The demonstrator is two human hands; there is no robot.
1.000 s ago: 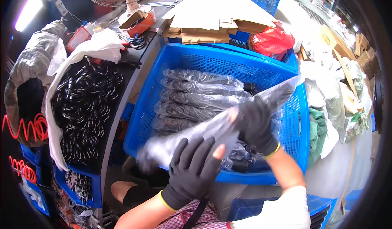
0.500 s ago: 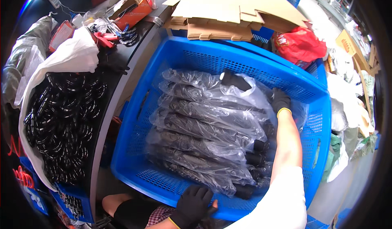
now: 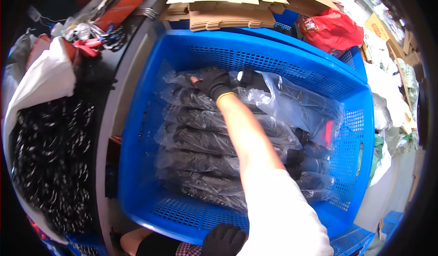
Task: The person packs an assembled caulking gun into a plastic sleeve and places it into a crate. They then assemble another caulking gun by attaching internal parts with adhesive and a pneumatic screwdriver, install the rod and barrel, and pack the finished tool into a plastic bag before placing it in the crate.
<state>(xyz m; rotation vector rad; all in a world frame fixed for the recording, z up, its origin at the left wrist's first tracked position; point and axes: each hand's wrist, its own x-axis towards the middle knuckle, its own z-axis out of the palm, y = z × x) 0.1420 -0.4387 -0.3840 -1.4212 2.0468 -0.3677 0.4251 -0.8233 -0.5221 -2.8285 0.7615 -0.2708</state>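
A large blue plastic basket [image 3: 150,231] stands in front of me. Inside, several long dark rolled items [image 3: 196,139] in clear plastic bags lie side by side, with black ends toward the right. My right hand [image 3: 213,83], in a black glove with bare fingertips, rests palm down on the left part of the farthest bagged roll. Its thumb points left, apart from the fingers. Just right of it is a black cylindrical end piece [image 3: 256,80] with a white spot. My gloved left hand [image 3: 223,240] curls over the basket's near rim, partly cut off by the lower edge.
Flat cardboard sheets [image 3: 223,10] are stacked behind the basket, with a red plastic bag [image 3: 331,30] beside them. Left, a bench holds a white sack [image 3: 45,78] spilling many small black shiny pieces [image 3: 52,160]. Another blue basket [image 3: 351,242] sits low at the front right.
My right hand has moved from the right end of the rolls to the far left. The plastic at the right now lies spread, with a red strip showing. My left hand stays at the near rim.
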